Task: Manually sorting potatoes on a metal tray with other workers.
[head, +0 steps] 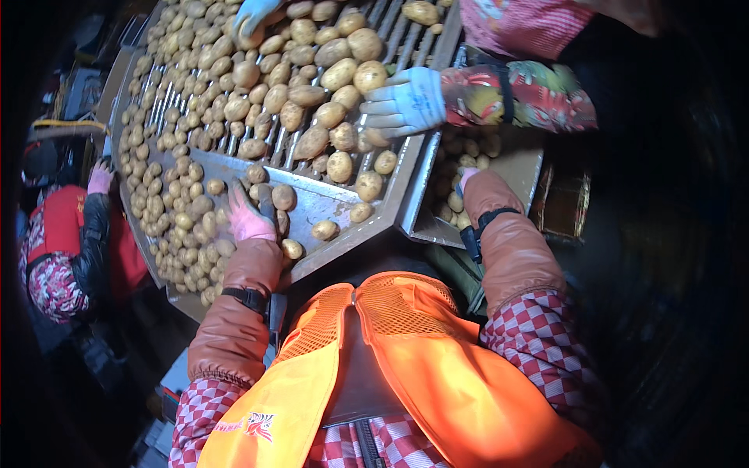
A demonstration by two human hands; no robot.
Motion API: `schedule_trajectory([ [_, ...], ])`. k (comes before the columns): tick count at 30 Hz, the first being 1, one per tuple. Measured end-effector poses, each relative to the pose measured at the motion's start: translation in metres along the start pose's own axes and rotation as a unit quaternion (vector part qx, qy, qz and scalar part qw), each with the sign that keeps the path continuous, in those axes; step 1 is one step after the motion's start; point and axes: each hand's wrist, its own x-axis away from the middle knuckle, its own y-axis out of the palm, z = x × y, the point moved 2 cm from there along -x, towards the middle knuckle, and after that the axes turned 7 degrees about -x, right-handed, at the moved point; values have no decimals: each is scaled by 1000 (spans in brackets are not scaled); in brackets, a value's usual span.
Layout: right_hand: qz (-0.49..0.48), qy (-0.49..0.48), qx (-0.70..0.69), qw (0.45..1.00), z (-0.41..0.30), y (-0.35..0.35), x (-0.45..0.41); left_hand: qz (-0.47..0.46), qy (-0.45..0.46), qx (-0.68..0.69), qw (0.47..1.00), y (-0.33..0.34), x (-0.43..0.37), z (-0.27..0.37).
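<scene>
My left hand, in a pink glove with darker fingers, rests among potatoes on the sorting table's left side. Its thumb is spread from the fingers, and nothing is plainly gripped. A few potatoes touch or lie close to it, one of them a rounder potato by the thumb. My right hand, also gloved, reaches into a side chute holding smaller potatoes. The brown sleeve covers most of that hand, so its fingers and any hold are hidden.
Large potatoes cover metal roller bars. A bare metal divider plate slopes before me, inside the table's raised rim. A co-worker's gloved hands work across the bars. Another person stands left. A cardboard box sits right.
</scene>
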Motion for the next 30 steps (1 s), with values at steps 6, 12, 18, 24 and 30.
schedule_trajectory([
  [6, -156, -56, -970, 180, -8, -32, 4, 26, 24, 2, 999, 5, -14, 10],
  [12, -569, -126, -791, -189, 21, -173, 20, 16, -6, 2, 1000, -2, -11, 5],
  [18, -722, -163, -631, -232, 30, -246, 103, 14, 7, 5, 1000, 5, -10, 4],
  [24, -735, -193, -590, -272, 36, -284, 132, 28, 9, -32, 999, 4, -11, 0],
  [30, -676, -80, -655, -329, 22, -313, 184, 46, 53, -5, 998, 9, -17, 9],
])
